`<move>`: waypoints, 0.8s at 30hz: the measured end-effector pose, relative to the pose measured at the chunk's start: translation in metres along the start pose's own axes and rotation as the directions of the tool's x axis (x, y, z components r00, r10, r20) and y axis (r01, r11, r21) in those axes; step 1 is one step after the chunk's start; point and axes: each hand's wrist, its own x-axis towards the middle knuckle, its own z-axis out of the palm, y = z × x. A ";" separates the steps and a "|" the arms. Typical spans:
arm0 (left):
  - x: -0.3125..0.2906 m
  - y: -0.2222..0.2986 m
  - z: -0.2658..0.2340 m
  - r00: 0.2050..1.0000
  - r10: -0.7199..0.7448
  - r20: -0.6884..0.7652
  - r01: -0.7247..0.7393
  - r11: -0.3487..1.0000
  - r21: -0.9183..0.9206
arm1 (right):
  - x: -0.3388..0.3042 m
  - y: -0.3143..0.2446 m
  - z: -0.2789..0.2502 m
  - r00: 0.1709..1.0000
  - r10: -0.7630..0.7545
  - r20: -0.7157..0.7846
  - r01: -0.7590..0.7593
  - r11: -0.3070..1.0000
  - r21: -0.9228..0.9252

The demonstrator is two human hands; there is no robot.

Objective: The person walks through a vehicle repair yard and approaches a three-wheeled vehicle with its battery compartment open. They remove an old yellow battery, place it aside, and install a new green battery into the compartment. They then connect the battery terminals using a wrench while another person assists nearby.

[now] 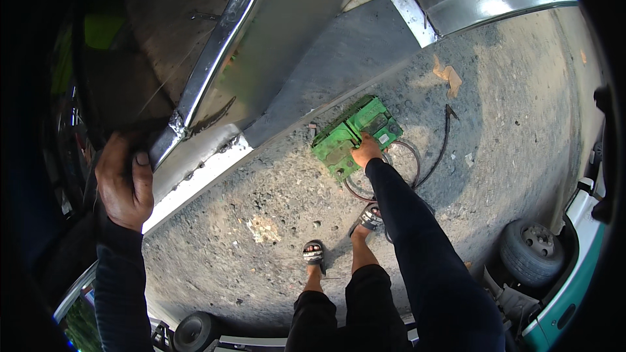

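Note:
My left hand (124,182) is wrapped round the lower end of a bare metal pillar (207,58) on the vehicle body, thumb towards me; its fingertips are hidden behind the edge. My right arm reaches down to a green car battery (342,146) on the ground. There my right hand (366,151) is closed at the top of the battery, seemingly on its carrying strap, though the fingers partly hide it. A dark cable (447,140) with a clamp at its far end loops beside and behind my right forearm, close to the battery.
A bare metal sill (195,186) runs diagonally beside my left hand, with a dark vehicle interior (176,19) beyond. A brown scrap (448,77) lies on the rough ground. At the right stands a green-and-white vehicle (574,274) with a wheel (531,252); another tyre (194,331) is at lower left.

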 end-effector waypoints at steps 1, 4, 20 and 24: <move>0.000 -0.001 0.000 1.000 0.005 -0.006 -0.005 1.000 0.008 | 0.003 0.001 -0.002 1.000 0.016 0.001 -0.016 1.000 -0.007; -0.001 -0.002 -0.002 1.000 0.009 -0.012 -0.008 1.000 0.020 | 0.012 0.005 0.001 0.994 0.019 -0.111 -0.018 1.000 0.009; 0.002 0.000 0.002 0.999 -0.027 -0.022 0.027 0.999 -0.027 | 0.047 -0.003 -0.056 0.808 0.009 0.589 -0.208 0.940 0.270; -0.003 -0.003 -0.002 0.998 -0.038 -0.055 0.036 0.999 -0.033 | 0.038 -0.023 -0.046 0.828 0.068 0.556 -0.203 0.962 0.185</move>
